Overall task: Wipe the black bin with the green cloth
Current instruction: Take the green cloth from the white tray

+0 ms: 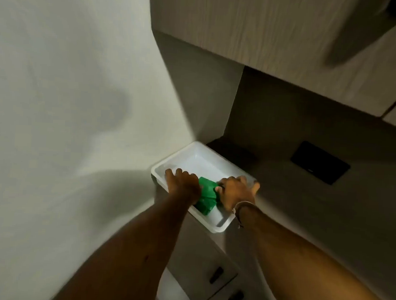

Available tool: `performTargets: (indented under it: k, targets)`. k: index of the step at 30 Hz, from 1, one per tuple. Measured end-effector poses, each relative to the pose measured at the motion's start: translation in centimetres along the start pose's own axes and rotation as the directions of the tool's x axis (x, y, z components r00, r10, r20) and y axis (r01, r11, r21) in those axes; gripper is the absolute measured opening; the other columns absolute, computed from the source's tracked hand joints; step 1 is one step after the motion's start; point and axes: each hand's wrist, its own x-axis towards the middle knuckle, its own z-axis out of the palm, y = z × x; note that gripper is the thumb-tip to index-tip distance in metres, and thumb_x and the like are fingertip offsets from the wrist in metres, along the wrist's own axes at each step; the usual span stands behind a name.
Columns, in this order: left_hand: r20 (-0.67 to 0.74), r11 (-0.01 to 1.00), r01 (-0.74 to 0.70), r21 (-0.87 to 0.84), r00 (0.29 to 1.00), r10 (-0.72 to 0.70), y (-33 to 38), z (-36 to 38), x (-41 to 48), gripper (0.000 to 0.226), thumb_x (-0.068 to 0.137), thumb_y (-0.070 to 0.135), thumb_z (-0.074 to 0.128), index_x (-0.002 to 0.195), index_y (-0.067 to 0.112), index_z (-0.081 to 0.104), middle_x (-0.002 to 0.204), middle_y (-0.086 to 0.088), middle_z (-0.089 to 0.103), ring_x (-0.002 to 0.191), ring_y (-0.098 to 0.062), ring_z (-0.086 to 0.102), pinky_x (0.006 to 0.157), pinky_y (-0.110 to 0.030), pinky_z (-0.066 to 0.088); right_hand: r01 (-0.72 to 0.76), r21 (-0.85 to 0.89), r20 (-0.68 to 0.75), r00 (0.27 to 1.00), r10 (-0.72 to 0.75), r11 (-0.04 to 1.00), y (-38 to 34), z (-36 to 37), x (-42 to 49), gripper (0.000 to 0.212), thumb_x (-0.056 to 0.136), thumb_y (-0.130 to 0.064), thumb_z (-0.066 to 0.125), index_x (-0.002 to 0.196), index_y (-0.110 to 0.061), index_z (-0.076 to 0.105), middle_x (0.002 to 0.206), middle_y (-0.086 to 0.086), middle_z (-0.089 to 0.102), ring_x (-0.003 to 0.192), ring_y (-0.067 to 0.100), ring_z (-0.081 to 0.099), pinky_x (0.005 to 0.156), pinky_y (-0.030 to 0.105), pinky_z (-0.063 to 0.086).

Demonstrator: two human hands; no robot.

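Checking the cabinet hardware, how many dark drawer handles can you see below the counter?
2. One dark handle is on the drawer front below the white tray; the second handle sits lower right, near the frame's bottom. The arms may hide others.

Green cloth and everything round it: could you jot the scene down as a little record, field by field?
cloth: green cloth, folded, lying in the tray between the two hands
tray: white tray on a counter, against the wall
left hand: left hand over the tray's near-left rim, fingers spread
right hand: right hand at the cloth's right edge; grip unclear
wrist: band on the right wrist
black bin: none in view
backsplash: dark panel
below: cabinet handles
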Motion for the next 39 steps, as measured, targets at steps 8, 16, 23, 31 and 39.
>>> performTargets:
  k: [8,16,23,31,39]
  targets:
    - [0.18,0.976,0.108,-0.191,0.981,-0.074,0.3,-0.5,3.7,0.023,0.089,0.032,0.068,0.105,0.02,0.055,0.082,-0.002,0.052,0.12,-0.033,0.063,0.119,-0.064,0.014,0.003,-0.07,0.153,0.988,0.008,0.998,-0.1,0.9,3.8,0.045,0.094,-0.046,0.07,0.137,-0.032,0.064,0.137,0.001,0.067,0.147,0.032,0.037,0.121,0.071,0.007]
    - [0.106,0.776,0.15,-0.612,0.989,-0.108,-0.2,-0.1,3.1,0.065,0.086,0.05,0.078,0.137,0.016,0.056,0.136,-0.012,0.064,0.128,-0.036,0.061,0.109,-0.045,0.046,0.032,-0.045,0.066,0.997,-0.029,0.998,0.7,-0.7,3.0,0.025,0.091,-0.051,0.069,0.1,-0.028,0.069,0.112,-0.002,0.067,0.129,0.03,0.047,0.108,0.058,0.028]
    - [-0.045,0.315,-0.086,-0.945,0.99,0.135,-3.6,-5.3,-9.4,0.019,0.072,0.035,0.075,0.075,0.022,0.062,0.073,0.004,0.061,0.077,-0.02,0.061,0.073,-0.033,0.047,0.088,0.804,-0.036,0.994,-0.1,0.587,1.1,-6.5,-7.0,0.015,0.084,-0.006,0.081,0.08,-0.014,0.069,0.077,0.01,0.066,0.068,0.016,0.062,0.068,0.033,0.051]
    - [0.247,-0.176,0.285,-0.942,0.947,0.207,-5.7,3.8,-31.8,0.015,0.071,0.018,0.071,0.058,0.021,0.065,0.066,0.002,0.06,0.074,-0.02,0.058,0.074,-0.032,0.045,-0.579,0.772,0.515,0.812,-0.275,-0.262,-2.7,0.5,-29.9,0.044,0.08,-0.018,0.063,0.118,-0.003,0.081,0.116,0.026,0.08,0.099,0.041,0.08,0.081,0.051,0.066]
    - [0.501,-0.17,0.529,-0.832,0.846,0.181,-9.9,21.8,-44.4,0.027,0.075,0.02,0.069,0.098,0.006,0.07,0.093,-0.016,0.069,0.091,-0.028,0.068,0.082,-0.038,0.052,-0.782,0.459,0.678,0.615,-0.402,-0.422,-6.3,17.1,-44.4,0.088,0.054,-0.012,0.101,0.133,0.009,0.069,0.137,0.038,0.065,0.118,0.053,0.071,0.098,0.067,0.056]
